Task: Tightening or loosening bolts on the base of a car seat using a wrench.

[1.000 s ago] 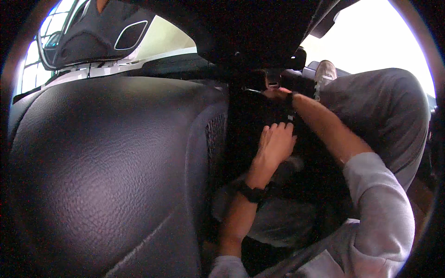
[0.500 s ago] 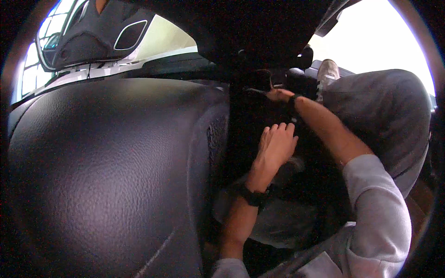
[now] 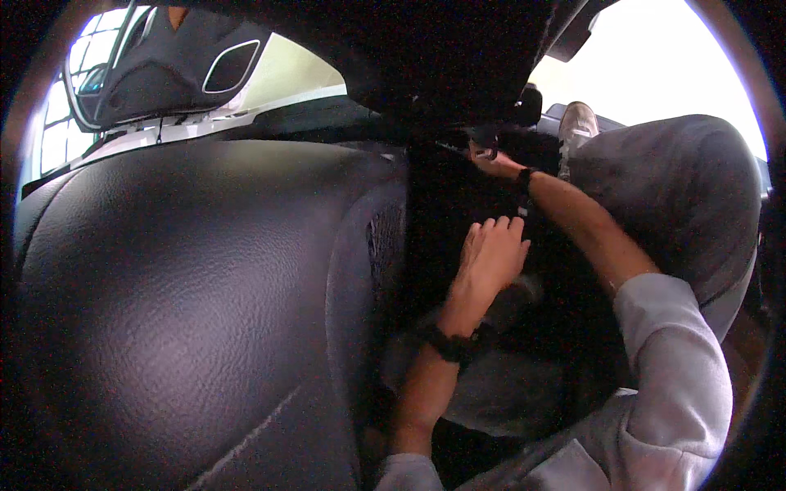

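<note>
My left hand (image 3: pixel 493 252) is closed, its fingers curled over something dark that I cannot make out, just below a small pale piece (image 3: pixel 522 211) in the dark footwell. Higher up, my right hand (image 3: pixel 493 157) is closed around what looks like a thin metal tool (image 3: pixel 450 146), partly hidden in shadow beside a small metal part (image 3: pixel 483 152) under the dark overhanging panel (image 3: pixel 434 57). Both wrists wear black bands.
A black leather seat (image 3: pixel 172 303) fills the left side. An open car door (image 3: pixel 155 78) stands at upper left, with bright openings on both sides. My bent leg (image 3: pixel 679 188) and shoe (image 3: pixel 579 123) flank my right arm.
My right hand has shifted slightly, and the thin metal piece by it sits higher and farther right than a second ago. My left hand has moved slightly rightward.
</note>
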Action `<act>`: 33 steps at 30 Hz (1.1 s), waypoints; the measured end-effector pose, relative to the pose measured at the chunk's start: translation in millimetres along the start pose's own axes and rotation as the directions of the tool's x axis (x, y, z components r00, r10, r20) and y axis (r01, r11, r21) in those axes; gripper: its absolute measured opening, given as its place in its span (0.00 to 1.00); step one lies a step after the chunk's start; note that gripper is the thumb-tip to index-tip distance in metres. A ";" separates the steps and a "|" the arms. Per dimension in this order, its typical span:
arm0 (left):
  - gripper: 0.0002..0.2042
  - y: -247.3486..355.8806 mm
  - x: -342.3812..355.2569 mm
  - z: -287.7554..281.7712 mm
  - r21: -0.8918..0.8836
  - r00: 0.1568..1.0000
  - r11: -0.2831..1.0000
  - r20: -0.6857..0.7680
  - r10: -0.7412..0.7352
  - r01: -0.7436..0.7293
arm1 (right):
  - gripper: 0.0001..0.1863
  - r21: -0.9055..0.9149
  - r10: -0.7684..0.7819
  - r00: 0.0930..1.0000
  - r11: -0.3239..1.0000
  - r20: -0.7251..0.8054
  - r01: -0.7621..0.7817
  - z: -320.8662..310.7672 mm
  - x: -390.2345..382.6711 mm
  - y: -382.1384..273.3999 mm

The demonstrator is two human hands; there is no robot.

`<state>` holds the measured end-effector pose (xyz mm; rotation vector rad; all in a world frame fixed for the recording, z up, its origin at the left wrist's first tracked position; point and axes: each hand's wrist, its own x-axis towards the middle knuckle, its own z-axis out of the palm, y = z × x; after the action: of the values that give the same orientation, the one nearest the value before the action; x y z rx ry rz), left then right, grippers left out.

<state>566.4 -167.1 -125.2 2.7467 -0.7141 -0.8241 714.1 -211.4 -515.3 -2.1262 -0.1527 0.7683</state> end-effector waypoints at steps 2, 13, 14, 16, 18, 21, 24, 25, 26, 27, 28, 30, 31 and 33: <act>0.14 6.0 4.3 8.3 -0.019 1.000 1.000 0.007 0.021 -0.021 | 0.22 0.262 0.185 0.980 0.945 0.071 -0.197 -11.9 -37.6 -13.8; 0.14 40.0 15.6 5.4 -0.083 0.994 0.991 -0.038 0.104 -0.107 | 0.22 0.075 0.101 0.985 0.991 0.137 -0.112 -1.8 -107.5 17.2; 0.14 37.9 14.9 5.0 -0.075 0.995 0.992 -0.021 0.095 -0.097 | 0.22 0.079 0.092 0.987 0.992 0.131 -0.103 2.2 -104.8 13.6; 0.14 35.7 14.3 4.4 -0.069 0.996 0.994 -0.005 0.086 -0.086 | 0.22 0.084 0.077 0.990 0.993 0.116 -0.087 6.8 -104.1 10.9; 0.14 32.0 13.4 5.1 -0.054 0.998 0.996 -0.008 0.070 -0.070 | 0.22 0.086 0.069 0.993 0.993 0.099 -0.078 5.6 -104.4 5.9; 0.15 29.3 13.6 7.0 -0.034 0.998 0.998 -0.034 0.043 -0.044 | 0.21 0.087 0.064 0.996 0.994 0.059 -0.069 -3.3 -109.9 5.7; 0.15 24.3 12.4 6.3 -0.029 0.994 0.997 -0.082 0.067 -0.070 | 0.21 0.095 0.060 0.998 0.994 0.020 -0.062 -11.5 -113.2 1.0; 0.15 25.2 11.7 6.7 -0.029 0.994 0.997 -0.081 0.069 -0.072 | 0.21 0.101 0.063 0.998 0.993 0.007 -0.064 -12.2 -116.8 -1.0; 0.15 27.9 11.7 4.6 -0.029 0.997 0.998 -0.041 0.061 -0.063 | 0.21 0.104 0.067 0.998 0.992 -0.003 -0.067 -13.3 -118.9 -2.8; 0.15 29.6 12.0 3.0 -0.027 0.999 0.998 0.000 0.053 -0.053 | 0.21 0.111 0.074 0.997 0.991 -0.014 -0.072 -14.4 -122.6 -3.5; 0.15 29.7 13.3 2.0 -0.027 0.999 0.998 0.001 0.051 -0.051 | 0.21 0.117 0.078 0.997 0.990 -0.029 -0.074 -16.6 -124.3 -4.2; 0.15 30.4 14.5 1.2 -0.038 0.998 0.998 -0.015 0.058 -0.058 | 0.21 0.131 0.089 0.995 0.988 -0.045 -0.083 -17.7 -127.2 -5.3; 0.15 30.0 13.0 1.3 -0.038 0.998 0.998 -0.014 0.057 -0.058 | 0.21 0.140 0.097 0.995 0.986 -0.039 -0.090 -15.1 -129.7 -7.1; 0.14 32.2 14.8 4.7 -0.056 0.997 0.996 -0.050 0.064 -0.066 | 0.20 0.138 0.119 0.993 0.984 -0.027 -0.114 -9.9 -135.0 1.9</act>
<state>561.9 -202.6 -126.2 2.6673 -0.7538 -0.7512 610.9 -268.6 -448.8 -2.0307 0.0432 0.7856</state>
